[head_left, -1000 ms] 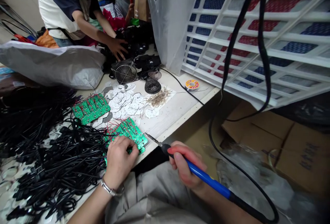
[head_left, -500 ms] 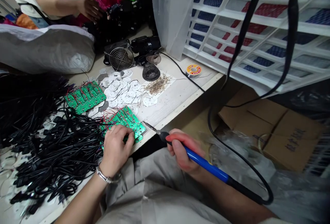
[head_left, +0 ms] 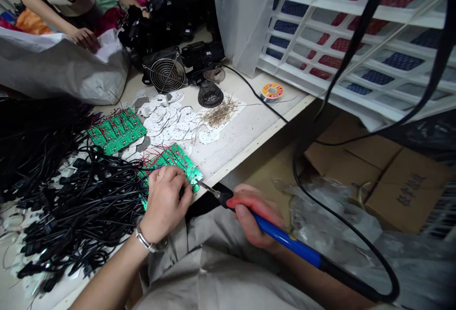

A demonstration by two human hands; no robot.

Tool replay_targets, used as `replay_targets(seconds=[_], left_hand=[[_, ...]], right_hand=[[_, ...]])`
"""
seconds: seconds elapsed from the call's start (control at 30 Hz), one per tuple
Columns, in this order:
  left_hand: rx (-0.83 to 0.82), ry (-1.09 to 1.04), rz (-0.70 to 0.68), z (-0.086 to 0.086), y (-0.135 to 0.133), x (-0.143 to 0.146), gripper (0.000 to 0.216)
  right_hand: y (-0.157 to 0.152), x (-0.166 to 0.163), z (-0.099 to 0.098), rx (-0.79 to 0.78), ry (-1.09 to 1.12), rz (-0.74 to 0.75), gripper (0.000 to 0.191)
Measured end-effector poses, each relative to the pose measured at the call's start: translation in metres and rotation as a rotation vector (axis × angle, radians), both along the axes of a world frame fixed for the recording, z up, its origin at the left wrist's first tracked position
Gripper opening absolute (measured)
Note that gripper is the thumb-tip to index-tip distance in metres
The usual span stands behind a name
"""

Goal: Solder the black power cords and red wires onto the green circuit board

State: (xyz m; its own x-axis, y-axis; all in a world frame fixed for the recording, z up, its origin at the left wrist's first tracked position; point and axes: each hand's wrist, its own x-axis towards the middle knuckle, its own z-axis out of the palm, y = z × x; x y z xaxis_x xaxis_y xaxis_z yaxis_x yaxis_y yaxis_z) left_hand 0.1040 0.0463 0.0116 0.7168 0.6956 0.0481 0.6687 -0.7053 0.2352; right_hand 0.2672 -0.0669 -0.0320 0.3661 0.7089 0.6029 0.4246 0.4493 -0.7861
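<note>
My right hand [head_left: 256, 215] is closed around the blue handle of a soldering iron [head_left: 288, 241]. The iron's tip is at the near right corner of a green circuit board [head_left: 178, 158] with red wires, at the table's front edge. My left hand [head_left: 167, 193] rests over the near side of this board, fingers curled and thumb bent in toward them. Something dark shows between thumb and forefinger, but what it is stays hidden. Left of that hand lies a heap of black cables with plugs [head_left: 85, 205]. A second green board [head_left: 117, 131] with red wires lies farther back.
White cut pieces [head_left: 167, 120] lie mid-table, near a soldering iron stand [head_left: 210, 95] and a fan [head_left: 166, 70]. A solder spool [head_left: 272, 91] sits near the right edge. White crates [head_left: 320, 24] stand right; the iron's cord [head_left: 299, 177] loops below. Behind, a co-worker's hand [head_left: 85, 39] touches a white sack [head_left: 99, 72].
The iron's tip has moved from just off the board onto its corner. My left hand has shifted slightly right. Behind, the co-worker's hand has come down to the white sack.
</note>
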Motion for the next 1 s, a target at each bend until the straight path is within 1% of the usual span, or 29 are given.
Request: replay_targets(seconds=[0.2,0.43,0.7,0.83,1.0], left_hand=[[-0.003,0.03,0.031,0.002,0.0,0.004,0.014],[-0.026,0.034,0.039,0.003,0.0,0.005,0.013],[-0.035,0.044,0.055,0.002,0.001,0.006,0.013],[-0.029,0.039,0.057,0.002,0.001,0.006,0.013],[-0.033,0.039,0.059,0.002,0.001,0.006,0.013]], right_hand=[[0.002,-0.002,0.0,0.023,-0.064,0.004,0.018],[0.009,-0.001,-0.003,0.139,-0.134,0.05,0.021],[0.011,-0.002,-0.002,0.165,-0.112,0.057,0.021],[0.009,-0.002,-0.002,0.118,-0.114,0.066,0.022],[0.002,-0.001,-0.006,0.037,0.022,-0.041,0.021]])
